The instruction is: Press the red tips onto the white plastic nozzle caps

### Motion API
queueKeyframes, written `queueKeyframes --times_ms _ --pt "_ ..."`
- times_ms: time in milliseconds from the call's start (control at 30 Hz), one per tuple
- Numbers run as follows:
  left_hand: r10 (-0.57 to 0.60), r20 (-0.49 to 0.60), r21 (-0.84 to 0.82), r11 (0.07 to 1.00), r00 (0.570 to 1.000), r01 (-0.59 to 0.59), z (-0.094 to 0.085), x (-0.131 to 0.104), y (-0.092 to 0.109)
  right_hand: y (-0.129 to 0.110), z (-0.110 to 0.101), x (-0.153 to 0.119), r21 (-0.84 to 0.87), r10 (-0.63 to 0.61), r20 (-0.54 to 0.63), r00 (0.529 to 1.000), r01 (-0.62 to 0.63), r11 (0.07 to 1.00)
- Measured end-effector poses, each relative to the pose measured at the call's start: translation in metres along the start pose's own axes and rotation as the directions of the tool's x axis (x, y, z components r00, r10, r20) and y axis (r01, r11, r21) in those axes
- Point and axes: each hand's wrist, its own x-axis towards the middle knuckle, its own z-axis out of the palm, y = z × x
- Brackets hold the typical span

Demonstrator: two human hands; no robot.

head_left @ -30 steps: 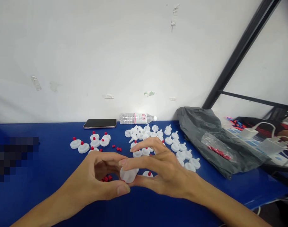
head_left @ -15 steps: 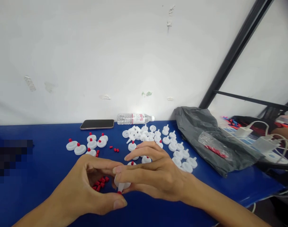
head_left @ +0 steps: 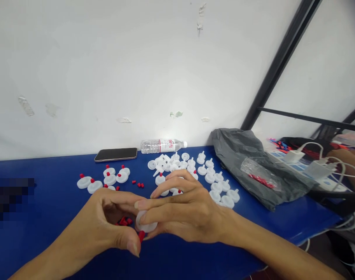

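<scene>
Head view: white disc piece [head_left: 148,222] is up in the fingers over the near part of the blue table [head_left: 49,229], low and a bit left of frame centre. Red cap [head_left: 141,235] sits at its lower edge; can't tell if it's seated on the stem.

Right hand [head_left: 192,212] has the disc pinched, fingers narrow, fingertips over the top and face. Left hand [head_left: 107,229] is curled in a wide C at the disc's left side, thumb tip against the red cap, index finger up by the right fingertips. Can't tell if the left actually grips anything.

Loose red caps [head_left: 125,221] lie on the table, seen through the C of the left hand. Beyond that hand: group of capped white pieces [head_left: 109,179], red tips showing. Few small red caps [head_left: 140,185] to the right of that group. More capped pieces [head_left: 160,179] just beyond the right hand, partly hidden by it.

Behind those, jumbled pile of white parts [head_left: 168,163]. Bare-stem pieces [head_left: 217,184] spread to its right. Phone [head_left: 116,154] lies flat near the wall [head_left: 107,70], clear bottle [head_left: 164,146] on its side next to it. Far right: grey plastic bag [head_left: 238,155] with a clear packet [head_left: 260,173] of red caps on top, then white chargers [head_left: 293,156] on a power strip [head_left: 326,183].
</scene>
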Motion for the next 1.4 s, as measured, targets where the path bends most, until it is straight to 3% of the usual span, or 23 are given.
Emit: queueKeyframes --times_ms 67,233,300,600,733,900,1133,1267,1400 --pt "0.031 0.022 -0.003 1.0 0.999 -0.031 -0.004 0.003 -0.005 0.003 0.001 -0.001 0.032 0.015 -0.012 1.0 -0.015 0.999" --pt "0.091 0.105 0.016 0.996 0.99 -0.093 -0.008 0.008 -0.013 0.01 0.005 -0.007 -0.004 0.119 0.16 0.98 -0.119 0.993" --pt "0.108 0.086 0.042 0.993 0.99 -0.112 -0.007 0.009 -0.014 0.01 0.005 -0.008 -0.008 0.144 0.184 0.972 -0.145 0.989" --pt "0.074 0.082 0.03 0.997 0.994 -0.077 -0.014 0.004 -0.022 0.009 0.003 -0.006 0.116 0.106 0.01 0.994 -0.106 0.988" --pt "0.062 0.113 0.012 0.998 0.992 -0.064 -0.013 0.006 -0.017 0.008 0.004 -0.005 0.126 0.096 0.044 0.994 -0.101 0.987" --pt "0.063 0.141 -0.018 0.998 0.988 -0.061 -0.005 0.005 -0.006 0.007 0.003 -0.004 0.131 0.081 -0.015 0.997 -0.078 0.988" --pt "0.134 0.121 -0.061 0.99 0.984 -0.127 -0.003 0.006 -0.017 0.005 0.004 -0.005 0.071 0.068 0.024 0.997 -0.07 0.995" --pt "0.127 0.136 -0.034 0.992 0.983 -0.123 -0.001 0.003 -0.017 0.0 0.003 -0.001 0.032 0.034 -0.04 0.999 -0.033 0.999" --pt "0.108 0.098 0.04 0.993 0.989 -0.112 0.002 -0.002 -0.012 -0.002 0.003 -0.001 -0.004 0.026 -0.017 1.0 -0.026 1.0"
